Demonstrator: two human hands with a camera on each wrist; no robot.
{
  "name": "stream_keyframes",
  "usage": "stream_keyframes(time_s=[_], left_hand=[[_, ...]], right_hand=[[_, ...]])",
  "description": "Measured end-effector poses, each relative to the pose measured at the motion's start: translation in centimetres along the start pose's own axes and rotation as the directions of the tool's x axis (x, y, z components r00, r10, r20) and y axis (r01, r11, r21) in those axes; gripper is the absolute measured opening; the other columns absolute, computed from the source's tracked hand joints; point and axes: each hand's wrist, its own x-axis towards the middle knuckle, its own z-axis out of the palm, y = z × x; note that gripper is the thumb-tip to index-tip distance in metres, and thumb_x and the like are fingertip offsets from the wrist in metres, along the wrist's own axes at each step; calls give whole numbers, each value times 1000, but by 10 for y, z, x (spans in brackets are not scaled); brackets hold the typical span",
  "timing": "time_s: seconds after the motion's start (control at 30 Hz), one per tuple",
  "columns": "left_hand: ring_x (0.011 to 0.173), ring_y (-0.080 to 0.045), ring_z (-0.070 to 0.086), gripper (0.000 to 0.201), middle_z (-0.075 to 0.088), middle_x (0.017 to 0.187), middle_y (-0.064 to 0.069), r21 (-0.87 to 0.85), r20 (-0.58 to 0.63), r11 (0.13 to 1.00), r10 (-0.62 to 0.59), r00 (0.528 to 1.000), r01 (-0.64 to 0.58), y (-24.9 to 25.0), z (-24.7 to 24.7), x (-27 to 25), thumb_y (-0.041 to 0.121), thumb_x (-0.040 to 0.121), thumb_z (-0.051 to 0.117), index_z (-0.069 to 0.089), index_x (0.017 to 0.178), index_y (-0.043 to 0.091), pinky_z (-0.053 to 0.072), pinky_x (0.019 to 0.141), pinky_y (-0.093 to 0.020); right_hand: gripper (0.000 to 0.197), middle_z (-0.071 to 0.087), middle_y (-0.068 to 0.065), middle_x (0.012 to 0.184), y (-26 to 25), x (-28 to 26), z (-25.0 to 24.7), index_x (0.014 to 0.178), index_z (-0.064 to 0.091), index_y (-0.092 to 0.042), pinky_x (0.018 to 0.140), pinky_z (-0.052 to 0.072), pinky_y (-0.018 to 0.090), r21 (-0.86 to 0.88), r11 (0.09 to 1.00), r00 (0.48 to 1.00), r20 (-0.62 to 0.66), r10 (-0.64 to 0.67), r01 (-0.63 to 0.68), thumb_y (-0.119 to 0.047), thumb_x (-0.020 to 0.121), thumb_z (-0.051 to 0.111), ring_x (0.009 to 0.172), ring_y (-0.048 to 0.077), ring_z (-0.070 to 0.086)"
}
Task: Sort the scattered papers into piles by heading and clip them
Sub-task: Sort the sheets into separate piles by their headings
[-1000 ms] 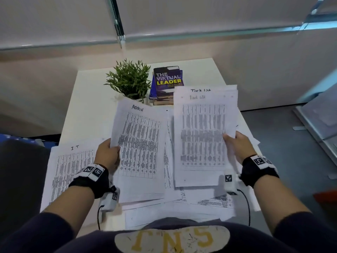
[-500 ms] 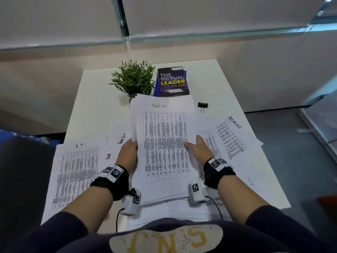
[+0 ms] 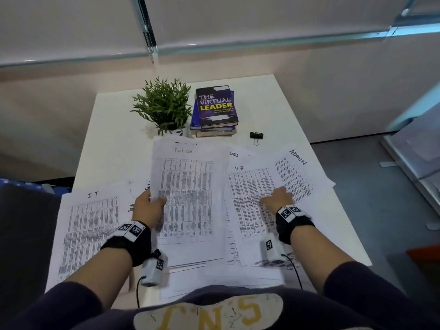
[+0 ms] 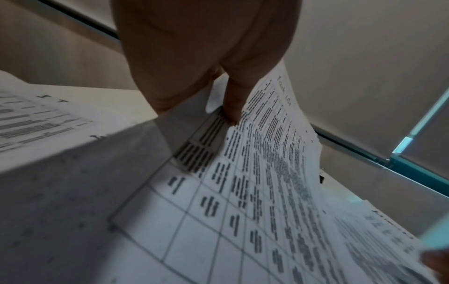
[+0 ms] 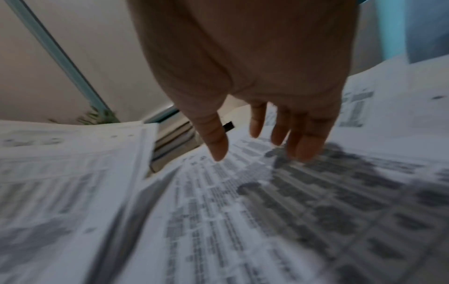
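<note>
My left hand (image 3: 150, 206) grips the left edge of a "Task List" stack (image 3: 188, 201), lifted over the table's middle; in the left wrist view the thumb (image 4: 232, 109) presses on the top Task List sheet (image 4: 267, 163). My right hand (image 3: 277, 198) hovers with relaxed, spread fingers (image 5: 257, 124) just above the "HR" sheet (image 3: 250, 201) and holds nothing. An "IT" sheet (image 3: 90, 232) lies at the left, an "ADMIN" sheet (image 3: 297, 177) at the right. A sheet headed "Logs" (image 3: 234, 154) peeks out behind HR. A black binder clip (image 3: 256, 136) sits beyond the papers.
A potted green plant (image 3: 164, 106) and a stack of books (image 3: 215, 110) stand at the back of the white table (image 3: 114, 129). More loose sheets (image 3: 226, 275) lie under the piles near my body. Floor drops off past the table's right edge.
The ADMIN sheet left my left hand. Both hands brought the Task List stack to the centre. My right hand then let go and moved right over the HR sheet.
</note>
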Motion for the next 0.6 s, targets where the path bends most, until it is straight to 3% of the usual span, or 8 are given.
stream_keyframes(time_s=[0.1,0.23,0.3,0.33,0.4,0.43,0.5,0.6], left_hand=[[55,-22,47,12,51,66,-11,-12,-47,999,-46,998,46,-10,-8,10,11,94,61,61,104,4,46,55,-33],[58,-21,47,12,53,72,-11,-22,-69,998,-67,995,65,-18,-12,15,11,95,61,61,106,8,46,56,-31],[60,-21,47,12,54,77,-12,-17,-78,998,-59,995,58,-22,-14,16,10,95,61,60,106,8,45,55,-30],[61,-21,47,12,54,78,-13,-17,-81,998,-61,995,59,-24,-14,17,10,95,61,60,106,8,45,55,-31],[60,-22,47,11,53,76,-12,-19,-84,998,-67,994,66,-27,-16,20,10,94,62,60,105,8,45,54,-31],[60,-22,46,10,51,74,-12,-17,-80,997,-73,994,72,-29,-16,21,10,94,62,60,104,7,45,54,-32],[59,-23,46,10,49,70,-11,-8,-63,997,-77,995,77,-32,-16,24,12,94,62,59,102,7,44,53,-32],[58,-23,46,9,48,68,-11,-9,-45,997,-75,996,75,-33,-13,26,12,94,62,58,99,6,43,52,-31]], right_hand=[[99,24,22,149,17,16,-7,147,19,-4,107,36,47,-160,979,989,-101,111,-127,-39,75,78,138,37,29],[103,32,20,149,29,31,-1,148,15,-2,109,34,48,-145,980,989,-76,124,-134,-38,76,79,138,38,31],[87,46,21,140,30,35,0,146,22,-2,103,43,48,-33,996,994,-61,85,-88,-23,81,75,130,38,43],[69,55,19,128,30,35,1,140,33,-3,96,49,46,6,999,996,-76,36,-36,-16,84,71,120,37,53],[28,62,10,94,32,32,2,113,54,-6,76,56,38,37,996,989,-124,-74,80,-8,86,63,93,32,63],[14,59,6,82,32,28,3,99,56,-8,67,54,34,49,990,982,-140,-124,131,-5,86,61,81,29,62],[11,55,5,74,32,23,3,87,54,-9,57,48,27,96,977,971,-165,-175,192,1,83,58,69,24,56],[11,57,4,74,32,16,0,89,58,-8,51,44,21,238,940,966,-142,-215,244,-1,82,64,60,18,53]])
